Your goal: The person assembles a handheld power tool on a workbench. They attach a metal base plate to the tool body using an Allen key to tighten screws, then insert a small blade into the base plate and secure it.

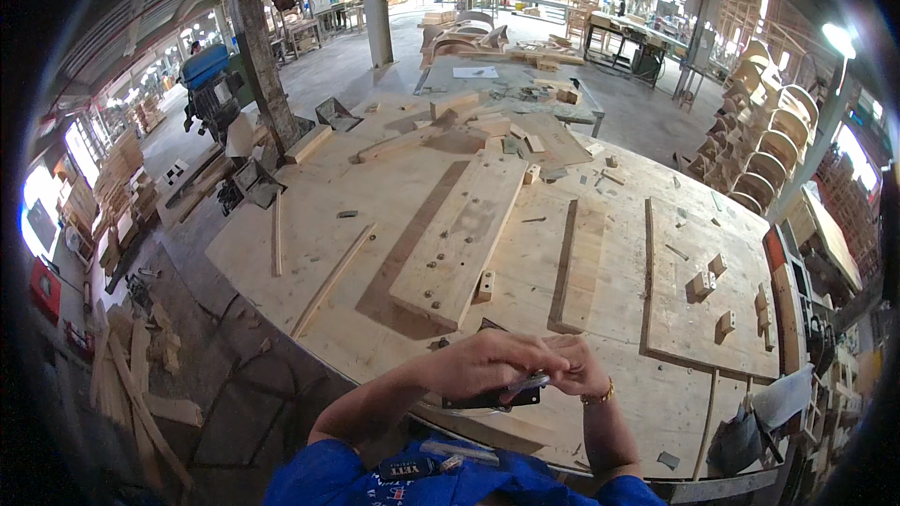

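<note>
Near the front edge of the plywood worktable [319, 192], my left hand [483, 363] and my right hand [577, 365] meet, both with curled fingers. A small shiny metal piece [531, 381] shows between them. The left fingers close on it; what the right fingertips pinch is hidden. Just below my hands is a flat black plate [520, 397], mostly covered by them; whether I am holding it I cannot tell. Beyond my hands, a thick wooden board [459, 239] with several dark holes lies lengthwise. To its right is a shorter wooden plank [584, 267].
A flat panel [675, 309] at the right carries small drilled blocks [727, 321]. Thin wooden strips [337, 276] lie at left, and offcuts [506, 126] clutter the far end. A grey cloth [741, 445] hangs at the right front edge. Scrap wood [141, 394] lies on the floor at left.
</note>
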`<state>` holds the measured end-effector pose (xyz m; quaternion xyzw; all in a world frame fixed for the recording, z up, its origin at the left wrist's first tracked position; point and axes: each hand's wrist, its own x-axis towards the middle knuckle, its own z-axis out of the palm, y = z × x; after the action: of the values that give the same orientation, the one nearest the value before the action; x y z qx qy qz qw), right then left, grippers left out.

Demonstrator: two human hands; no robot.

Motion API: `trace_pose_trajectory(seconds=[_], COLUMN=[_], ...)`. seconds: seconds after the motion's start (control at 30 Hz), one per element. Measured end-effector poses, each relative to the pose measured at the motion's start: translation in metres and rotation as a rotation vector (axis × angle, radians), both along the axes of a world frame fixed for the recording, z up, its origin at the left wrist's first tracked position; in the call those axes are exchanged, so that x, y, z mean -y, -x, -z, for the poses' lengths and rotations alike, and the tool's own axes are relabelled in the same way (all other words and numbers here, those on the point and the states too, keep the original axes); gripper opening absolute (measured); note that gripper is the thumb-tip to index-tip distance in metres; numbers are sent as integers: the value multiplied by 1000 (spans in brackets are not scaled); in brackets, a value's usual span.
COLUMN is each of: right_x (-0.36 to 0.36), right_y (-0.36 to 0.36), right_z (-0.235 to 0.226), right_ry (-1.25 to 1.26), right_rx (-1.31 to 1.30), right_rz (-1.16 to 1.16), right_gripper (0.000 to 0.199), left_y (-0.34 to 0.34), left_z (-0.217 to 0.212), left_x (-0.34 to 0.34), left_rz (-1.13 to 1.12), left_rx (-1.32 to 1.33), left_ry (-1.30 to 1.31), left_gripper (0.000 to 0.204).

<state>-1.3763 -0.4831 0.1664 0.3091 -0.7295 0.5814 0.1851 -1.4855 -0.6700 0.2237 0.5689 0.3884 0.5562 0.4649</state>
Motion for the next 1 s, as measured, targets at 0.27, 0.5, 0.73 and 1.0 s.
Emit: trace_pose_trajectory(seconds=[0.27,0.5,0.73,1.0], right_x=[-8,3,13,4], right_y=[3,-6,-14,-11], right_z=[1,4,8,9], right_ry=[-88,-6,-98,33], right_rx=[152,189,-11,110], right_rz=[-120,123,311,83], right_gripper=[21,22,13,11], left_y=[14,-18,-37,-3], left_z=[-25,-19,-21,-14], left_x=[-10,-17,-16,-10], left_rz=[127,-333,-535,-7], left_rx=[-393,-489,-517,-35], left_ry=[-219,-181,-132,-23], left_gripper=[33,21,39,50])
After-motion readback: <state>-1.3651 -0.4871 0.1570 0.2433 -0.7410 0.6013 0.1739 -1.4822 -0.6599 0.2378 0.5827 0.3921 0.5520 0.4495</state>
